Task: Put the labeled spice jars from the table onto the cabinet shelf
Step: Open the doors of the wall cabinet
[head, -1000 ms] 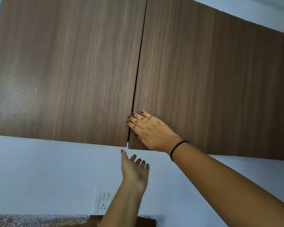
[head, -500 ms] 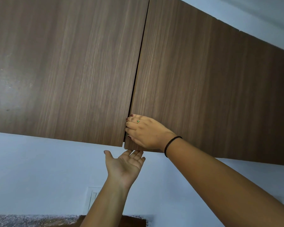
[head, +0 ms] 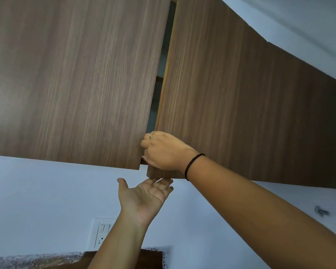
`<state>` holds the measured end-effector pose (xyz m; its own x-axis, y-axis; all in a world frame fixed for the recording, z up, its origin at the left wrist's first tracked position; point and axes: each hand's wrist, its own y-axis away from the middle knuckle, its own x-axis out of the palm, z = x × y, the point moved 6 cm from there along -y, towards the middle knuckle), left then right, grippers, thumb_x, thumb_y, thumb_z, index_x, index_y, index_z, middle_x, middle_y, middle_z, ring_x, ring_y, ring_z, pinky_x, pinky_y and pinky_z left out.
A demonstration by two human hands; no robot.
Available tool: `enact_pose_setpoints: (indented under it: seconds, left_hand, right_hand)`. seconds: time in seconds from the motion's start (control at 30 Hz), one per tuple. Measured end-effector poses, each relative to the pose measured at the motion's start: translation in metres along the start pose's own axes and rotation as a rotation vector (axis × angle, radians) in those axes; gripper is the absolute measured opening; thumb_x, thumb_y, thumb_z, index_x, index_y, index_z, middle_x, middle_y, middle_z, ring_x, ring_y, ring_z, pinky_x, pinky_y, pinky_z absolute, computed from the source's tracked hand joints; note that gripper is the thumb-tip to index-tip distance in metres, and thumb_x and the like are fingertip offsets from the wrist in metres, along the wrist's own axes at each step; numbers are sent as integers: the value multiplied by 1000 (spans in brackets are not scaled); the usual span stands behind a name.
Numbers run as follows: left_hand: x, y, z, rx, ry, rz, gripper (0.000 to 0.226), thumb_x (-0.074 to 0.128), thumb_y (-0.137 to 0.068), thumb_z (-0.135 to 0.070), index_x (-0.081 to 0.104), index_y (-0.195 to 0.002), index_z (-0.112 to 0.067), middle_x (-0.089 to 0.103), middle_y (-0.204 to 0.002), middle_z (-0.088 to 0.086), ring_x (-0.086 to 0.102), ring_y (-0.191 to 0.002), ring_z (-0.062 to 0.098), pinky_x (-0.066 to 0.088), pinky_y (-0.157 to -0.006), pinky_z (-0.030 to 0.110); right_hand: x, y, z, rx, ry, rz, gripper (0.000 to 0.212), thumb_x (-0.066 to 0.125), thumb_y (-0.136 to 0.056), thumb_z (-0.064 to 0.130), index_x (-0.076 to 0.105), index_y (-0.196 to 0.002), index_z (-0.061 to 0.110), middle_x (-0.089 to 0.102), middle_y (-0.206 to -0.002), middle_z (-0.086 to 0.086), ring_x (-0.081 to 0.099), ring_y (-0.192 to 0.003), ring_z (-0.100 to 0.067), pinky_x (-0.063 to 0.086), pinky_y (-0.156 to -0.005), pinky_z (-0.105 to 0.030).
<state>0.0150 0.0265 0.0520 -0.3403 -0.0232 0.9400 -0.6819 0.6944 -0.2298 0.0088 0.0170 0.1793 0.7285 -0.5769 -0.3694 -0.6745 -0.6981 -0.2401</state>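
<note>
The right hand [head: 163,150] has pulled the right cabinet door [head: 241,103] ajar.

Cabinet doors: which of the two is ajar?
The right door, the one whose inner edge the right hand grips. Its edge juts forward, with a dark gap showing beside it; the left door lies flat and closed.

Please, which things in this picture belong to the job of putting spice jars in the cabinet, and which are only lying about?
For the job:
right cabinet door, slightly open
right hand, gripping its edge
left hand, palm up under its lower edge
No jars are in view.

Only there:
wall socket
small metal fitting on the wall
left cabinet door
</note>
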Motion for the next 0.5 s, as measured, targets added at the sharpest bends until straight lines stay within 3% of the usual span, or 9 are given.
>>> enact_pose_setpoints:
  seconds: [0.37, 0.5]
  left_hand:
    - [11, 34, 21, -100, 19, 0, 116, 27, -87, -80, 17, -145, 20, 24, -146, 47, 18, -143, 55, 11, -120, 59]
    - [19, 44, 26, -152, -32, 31, 112, 28, -87, -79, 34, -126, 26, 30, -140, 51, 21, -140, 59, 15, -119, 60]
  right_hand:
    - [-37, 39, 3, 57, 25, -8, 44, 35, -95, 26, 63, -64, 14, 54, -63, -1, 48, -61, -24, 48, -80, -40]
    - [-53, 62, 7, 82, 33, -34, 41, 38, -93, 24, 62, -60, 15, 47, -59, 1, 39, -57, -22, 47, -77, -39]
